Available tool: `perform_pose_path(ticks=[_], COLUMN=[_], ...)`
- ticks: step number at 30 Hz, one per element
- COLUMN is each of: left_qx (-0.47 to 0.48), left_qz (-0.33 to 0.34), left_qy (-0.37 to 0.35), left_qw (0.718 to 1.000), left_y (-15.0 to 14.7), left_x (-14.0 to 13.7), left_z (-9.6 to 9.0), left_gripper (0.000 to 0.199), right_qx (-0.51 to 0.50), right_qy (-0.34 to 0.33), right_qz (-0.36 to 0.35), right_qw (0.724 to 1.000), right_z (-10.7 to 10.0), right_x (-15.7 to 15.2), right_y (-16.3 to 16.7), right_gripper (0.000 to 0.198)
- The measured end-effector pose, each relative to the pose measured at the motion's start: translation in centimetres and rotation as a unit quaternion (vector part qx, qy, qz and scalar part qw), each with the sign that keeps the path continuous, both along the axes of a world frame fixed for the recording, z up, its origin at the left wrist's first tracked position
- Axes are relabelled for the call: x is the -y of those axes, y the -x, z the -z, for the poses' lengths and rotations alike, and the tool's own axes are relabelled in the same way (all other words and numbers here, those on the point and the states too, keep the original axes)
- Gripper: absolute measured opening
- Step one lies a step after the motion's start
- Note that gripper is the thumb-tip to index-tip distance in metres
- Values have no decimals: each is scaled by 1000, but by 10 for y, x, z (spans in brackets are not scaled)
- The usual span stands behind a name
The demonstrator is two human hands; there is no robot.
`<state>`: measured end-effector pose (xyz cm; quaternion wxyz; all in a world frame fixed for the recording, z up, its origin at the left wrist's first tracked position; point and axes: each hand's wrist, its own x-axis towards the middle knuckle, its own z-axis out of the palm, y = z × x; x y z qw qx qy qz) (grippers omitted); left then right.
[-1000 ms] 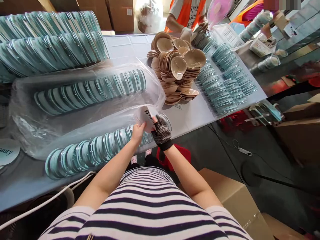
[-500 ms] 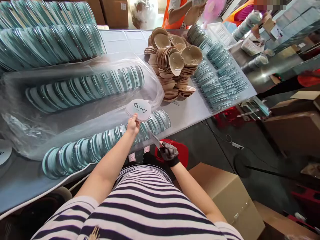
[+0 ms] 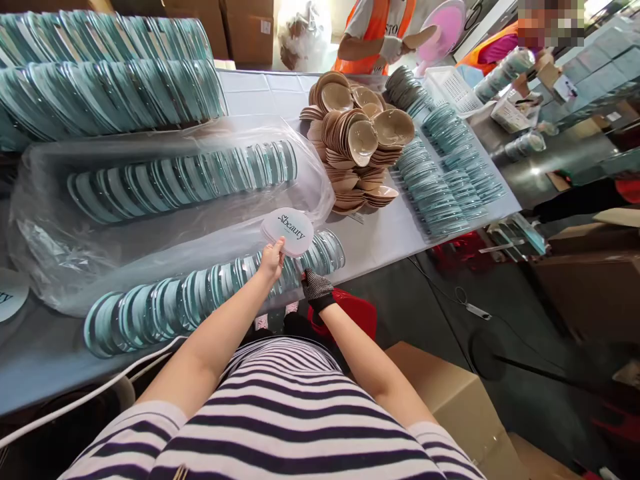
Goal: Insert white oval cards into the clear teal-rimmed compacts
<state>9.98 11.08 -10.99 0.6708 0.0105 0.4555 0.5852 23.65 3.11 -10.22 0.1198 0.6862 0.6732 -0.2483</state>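
Note:
My left hand [image 3: 273,259] is closed on the lower edge of a small stack of white oval cards [image 3: 289,231] with "beauty" printed on the top one. Just below and to the right, my right hand [image 3: 317,287] wears a dark, dotted glove, and its fingers are closed. Whatever they pinch is hidden or too small to name. The gloved fingers are at the front side of a long row of round glass discs [image 3: 200,293], which stand on edge along the table's front. A second row of discs [image 3: 190,179] lies behind it inside a clear plastic bag [image 3: 45,247].
Tan heart-shaped pieces [image 3: 363,143] are piled at the table's middle. More glass discs fill the back left [image 3: 125,93] and the right end [image 3: 425,180]. A co-worker in an orange vest [image 3: 385,27] stands across the table. A cardboard box [image 3: 440,387] and red stool [image 3: 357,317] sit nearby.
My right hand has moved up and left to the row of discs; the thin, pale flat piece seen in it earlier no longer shows clearly. My left hand still holds the cards.

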Motion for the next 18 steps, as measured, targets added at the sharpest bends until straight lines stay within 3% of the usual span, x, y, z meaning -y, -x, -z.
perform_pose_path(ticks=[4, 8, 12, 13, 15, 17, 18], left_qx=[0, -15, -32, -36, -47, -62, -69], left_qz=[-4, -8, -8, -9, -10, -9, -8], left_qy=[-8, -19, -37, -44, -56, -58, -57], left_qw=[1000, 1000, 999, 998, 997, 996, 996], left_y=[1, -1, -3, -4, -6, -9, -10], left_x=[-1, 0, 2, 2, 3, 5, 6], left_z=[0, -1, -1, -1, -1, -2, -2], left_gripper=[9, 8, 4, 6, 10, 13, 13], right_qx=[-72, -192, -400, -406, -320, -206, -166], right_qy=[49, 114, 238, 260, 218, 97, 20], right_qz=[25, 49, 107, 110, 89, 61, 52], right_qw=[996, 973, 878, 869, 918, 972, 985], right_z=[10, 11, 2, -2, -13, -27, -33], right_x=[-14, -17, -25, -30, -44, -60, -69], right_y=[1, -11, -19, -21, -25, -30, -32], right_gripper=[31, 32, 40, 41, 37, 33, 35])
